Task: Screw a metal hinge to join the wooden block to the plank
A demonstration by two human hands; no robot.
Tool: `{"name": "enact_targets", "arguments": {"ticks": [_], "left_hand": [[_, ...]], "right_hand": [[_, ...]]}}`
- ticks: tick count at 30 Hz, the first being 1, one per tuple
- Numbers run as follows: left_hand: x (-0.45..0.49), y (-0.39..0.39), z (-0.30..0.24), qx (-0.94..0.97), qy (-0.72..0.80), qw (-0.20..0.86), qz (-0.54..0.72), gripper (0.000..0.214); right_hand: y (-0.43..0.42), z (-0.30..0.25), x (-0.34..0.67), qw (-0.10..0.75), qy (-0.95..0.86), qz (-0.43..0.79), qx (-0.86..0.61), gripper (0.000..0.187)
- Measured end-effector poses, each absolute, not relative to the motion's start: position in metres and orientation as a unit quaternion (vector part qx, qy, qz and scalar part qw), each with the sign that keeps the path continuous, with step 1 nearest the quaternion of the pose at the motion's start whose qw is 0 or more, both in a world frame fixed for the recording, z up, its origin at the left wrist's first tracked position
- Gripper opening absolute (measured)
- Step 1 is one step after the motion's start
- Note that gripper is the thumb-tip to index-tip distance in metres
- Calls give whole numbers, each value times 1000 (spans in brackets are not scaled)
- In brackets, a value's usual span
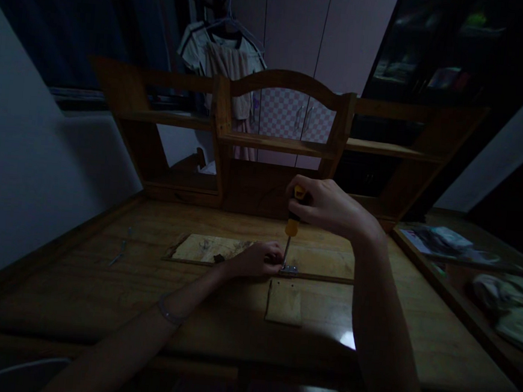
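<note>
Right grip [322, 204]: closed around the handle of a yellow-and-black screwdriver [292, 225], no slack visible. Tool is near upright, tip down at the left end of a small hinge-like metal plate [290, 270]. My read: wrist is up high so push and twist go straight down the shaft.

Left grip [256, 259]: fingers curled, tips close together right beside the screwdriver tip. Can't tell what's pinched, if anything; too dark. Likely there to steady the plate or guide the tip. Forearm lies low across the worktop [100, 286], probably for support.

Plate sits at the near edge of a long wooden board [329, 262], which lies flat, so the worktop probably takes the downward load. Board's left end is ragged, with a dark scrap [218, 258] on it.

Small wooden piece [284, 306] lies just on the near side of the plate, two dark holes along its far edge. Holes face the plate; could be deliberate alignment, can't confirm.

Shelf unit [279, 143] stands along the worktop's far side, clear of both hands.
</note>
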State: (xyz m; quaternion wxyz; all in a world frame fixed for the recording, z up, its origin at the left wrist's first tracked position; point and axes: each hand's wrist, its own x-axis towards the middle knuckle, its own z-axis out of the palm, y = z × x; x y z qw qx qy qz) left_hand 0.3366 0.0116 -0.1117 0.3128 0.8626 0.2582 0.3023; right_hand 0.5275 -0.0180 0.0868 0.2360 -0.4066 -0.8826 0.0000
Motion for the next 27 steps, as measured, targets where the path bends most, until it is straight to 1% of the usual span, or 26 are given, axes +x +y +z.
{"name": "enact_targets", "arguments": {"ticks": [3, 6, 8, 14, 19, 21, 25, 27], "left_hand": [[337, 11, -111, 865, 259, 306, 300, 12], [337, 11, -112, 865, 265, 309, 295, 12], [337, 11, -112, 861, 270, 317, 293, 10], [338, 10, -111, 860, 258, 315, 307, 11], [338, 8, -108, 864, 273, 306, 292, 13], [338, 8, -107, 863, 273, 312, 289, 15], [337, 10, -109, 859, 263, 331, 288, 22], [336, 12, -111, 860, 260, 332, 287, 28]], "right_hand": [[-17, 85, 526, 235, -878, -15, -417, 25], [-19, 83, 523, 217, -865, -41, -451, 37], [-22, 83, 522, 211, -860, -43, -463, 41], [-22, 86, 524, 217, -870, -6, -442, 29], [-18, 81, 526, 234, -876, -19, -421, 23], [-18, 81, 525, 231, -871, -34, -432, 25], [-21, 83, 524, 209, -856, -37, -471, 38], [-23, 85, 524, 203, -855, -28, -476, 38]]}}
